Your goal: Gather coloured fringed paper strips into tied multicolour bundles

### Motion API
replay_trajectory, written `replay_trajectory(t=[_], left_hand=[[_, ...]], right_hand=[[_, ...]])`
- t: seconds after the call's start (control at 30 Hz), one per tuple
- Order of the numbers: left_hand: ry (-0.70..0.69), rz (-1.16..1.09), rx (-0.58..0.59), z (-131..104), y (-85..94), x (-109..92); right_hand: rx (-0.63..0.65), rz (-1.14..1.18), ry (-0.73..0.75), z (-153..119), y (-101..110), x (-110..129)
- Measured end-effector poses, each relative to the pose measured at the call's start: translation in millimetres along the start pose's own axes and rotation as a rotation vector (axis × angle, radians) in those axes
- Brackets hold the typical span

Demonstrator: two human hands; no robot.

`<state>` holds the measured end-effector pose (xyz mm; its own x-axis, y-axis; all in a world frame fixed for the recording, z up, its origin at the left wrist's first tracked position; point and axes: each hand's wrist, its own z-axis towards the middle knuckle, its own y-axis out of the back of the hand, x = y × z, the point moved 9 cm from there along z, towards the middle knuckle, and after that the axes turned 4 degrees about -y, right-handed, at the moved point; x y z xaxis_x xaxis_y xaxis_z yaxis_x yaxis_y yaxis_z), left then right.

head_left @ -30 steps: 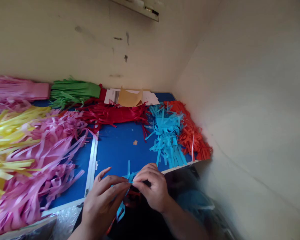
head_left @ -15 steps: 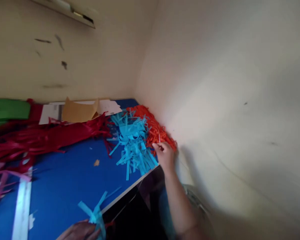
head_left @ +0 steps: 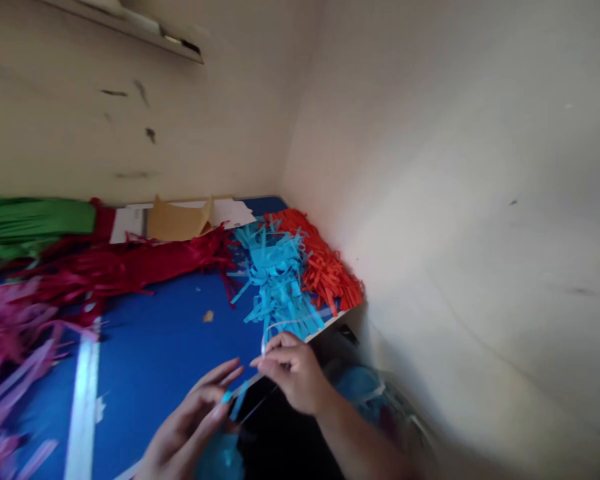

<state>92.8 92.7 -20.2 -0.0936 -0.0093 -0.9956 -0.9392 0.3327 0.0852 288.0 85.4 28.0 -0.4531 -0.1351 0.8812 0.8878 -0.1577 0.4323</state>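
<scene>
My left hand (head_left: 193, 417) is at the bottom, its thumb and fingers closed on a piece of light-blue fringed paper (head_left: 220, 457). Some blue strips poke out between the fingertips, and the rest hangs partly hidden below. Just to its right, my right hand (head_left: 295, 373) pinches a thin whitish strip (head_left: 264, 343), which loops up and bends to the right. The two hands' fingertips are close but apart, over the table's front edge. Behind the right hand lies a heap of light-blue fringed paper (head_left: 277, 267), with orange-red fringed paper (head_left: 325, 260) beside it.
Dark red fringe (head_left: 145, 267), green fringe (head_left: 35, 220) and pink fringe (head_left: 10, 333) spread across the blue table (head_left: 170, 340). A brown folded paper (head_left: 180, 220) rests at the back. Walls meet at the corner. Below the edge is a bluish bundle (head_left: 360, 383).
My right hand has come left and down from the orange-red fringe, bringing the whitish strip to my left hand. My left hand has risen and shifted right. The view has turned slightly left.
</scene>
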Motion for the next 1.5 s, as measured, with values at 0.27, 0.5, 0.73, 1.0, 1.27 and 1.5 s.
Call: replay_trajectory(t=[0.27, 0.5, 0.73, 1.0, 1.27, 1.5], left_hand=[[0.057, 0.133, 0.145, -17, -6.7, 27], [0.029, 0.245, 0.171, -36, 5.8, 61], [0.189, -0.102, -0.293, -32, 71.7, 30], [0.491, -0.793, -0.258, -38, 28.5, 69], [0.484, -0.734, -0.320, -41, 32.9, 56], [0.186, -0.174, -0.323, -37, 53.1, 27]], right_hand=[[0.058, 0.945, -0.427, 28, -61, -34], [0.014, 1.018, -0.446, 72, -33, -33], [0.108, 0.248, -0.006, 19, -64, 36], [0.229, 0.073, 0.155, -14, -97, 59], [0.285, -0.016, 0.167, -18, -107, 56], [0.412, -0.256, 0.154, -19, -113, 56]])
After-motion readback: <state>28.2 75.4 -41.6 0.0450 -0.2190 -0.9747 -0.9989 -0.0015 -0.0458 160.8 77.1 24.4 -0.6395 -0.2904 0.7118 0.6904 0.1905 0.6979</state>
